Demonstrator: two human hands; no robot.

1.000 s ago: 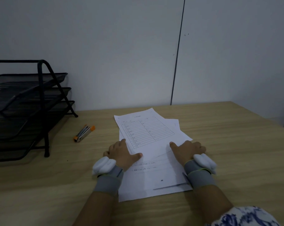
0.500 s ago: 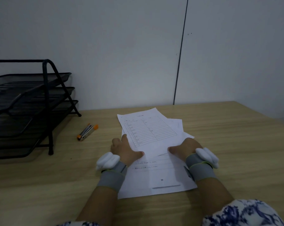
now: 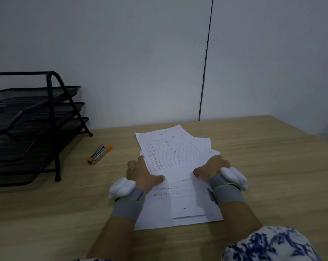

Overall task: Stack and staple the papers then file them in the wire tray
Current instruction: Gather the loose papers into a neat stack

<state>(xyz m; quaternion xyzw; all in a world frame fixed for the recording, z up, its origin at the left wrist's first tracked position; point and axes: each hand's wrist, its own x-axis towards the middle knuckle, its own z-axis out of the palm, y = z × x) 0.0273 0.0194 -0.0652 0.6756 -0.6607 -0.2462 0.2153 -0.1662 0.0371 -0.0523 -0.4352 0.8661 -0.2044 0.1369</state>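
Observation:
Several white papers lie fanned out of line on the wooden table, the top sheet printed with a table. My left hand pinches the top sheets at their left near corner, thumb on top. At the right near edge my right hand grips the same sheets with curled fingers. A lower sheet stays flat between my wrists. A small silver and orange stapler lies on the table left of the papers. The black wire tray, with three tiers, stands at the far left.
The wall rises right behind the table. Bare wooden table stretches to the right of the papers, its right edge running off at the far right. Grey bands with white devices wrap both wrists.
Both hands have curled from lying flat on the papers to gripping the top sheets at their near edges. The sheets have drawn slightly together.

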